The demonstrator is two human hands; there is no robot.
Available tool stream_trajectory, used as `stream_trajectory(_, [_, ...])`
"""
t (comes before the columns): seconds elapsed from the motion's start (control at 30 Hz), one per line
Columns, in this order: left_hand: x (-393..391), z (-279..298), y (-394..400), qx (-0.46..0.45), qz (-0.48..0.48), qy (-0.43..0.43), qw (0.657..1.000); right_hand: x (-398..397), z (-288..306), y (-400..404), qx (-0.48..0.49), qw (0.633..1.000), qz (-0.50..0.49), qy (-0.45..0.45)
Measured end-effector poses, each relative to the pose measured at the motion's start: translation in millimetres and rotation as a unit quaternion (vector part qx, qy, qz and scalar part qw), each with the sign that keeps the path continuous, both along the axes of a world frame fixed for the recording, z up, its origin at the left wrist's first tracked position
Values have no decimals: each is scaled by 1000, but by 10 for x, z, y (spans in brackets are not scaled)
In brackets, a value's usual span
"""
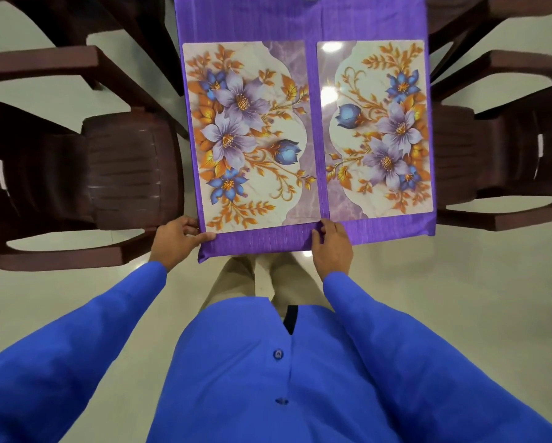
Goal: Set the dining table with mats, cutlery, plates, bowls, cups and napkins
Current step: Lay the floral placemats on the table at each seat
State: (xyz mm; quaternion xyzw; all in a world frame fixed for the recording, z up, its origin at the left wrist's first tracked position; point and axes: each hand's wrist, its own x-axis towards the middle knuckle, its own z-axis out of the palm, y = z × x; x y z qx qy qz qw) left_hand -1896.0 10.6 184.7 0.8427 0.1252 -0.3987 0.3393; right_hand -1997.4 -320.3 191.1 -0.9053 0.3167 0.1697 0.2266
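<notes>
Purple cloth [268, 241] underneath, left hand [175, 238] and right hand [332, 247] each pinching a near corner of the left mat [249, 135]; I should square it parallel to the right mat [376, 129].

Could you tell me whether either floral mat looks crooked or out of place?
Slightly. The left mat sits lower than the right mat, so their near edges don't align. Both hands, left hand and right hand, touch its near corners.
</notes>
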Motion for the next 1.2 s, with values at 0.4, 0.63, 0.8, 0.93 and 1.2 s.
stream_trajectory(0.4, [-118, -69, 15, -25, 84, 5, 996, -134, -29, -101, 27, 995, 90, -39])
stream_trajectory(0.63, [-239, 7, 47, -72, 194, 12, 978, -171, -76, -86, 14, 986, 155, -64])
stream_trajectory(0.8, [-343, -24, -27, -100, 261, 14, 960, -196, -78, -119, -7, 984, 164, -65])
stream_trajectory(0.93, [-370, -81, -20, -120, 269, 22, 955, -215, -23, -84, -33, 981, 186, -53])
stream_trajectory(1.2, [-383, -157, 5, -131, 277, 12, 952, -229, 0, 11, -59, 978, 197, -23])
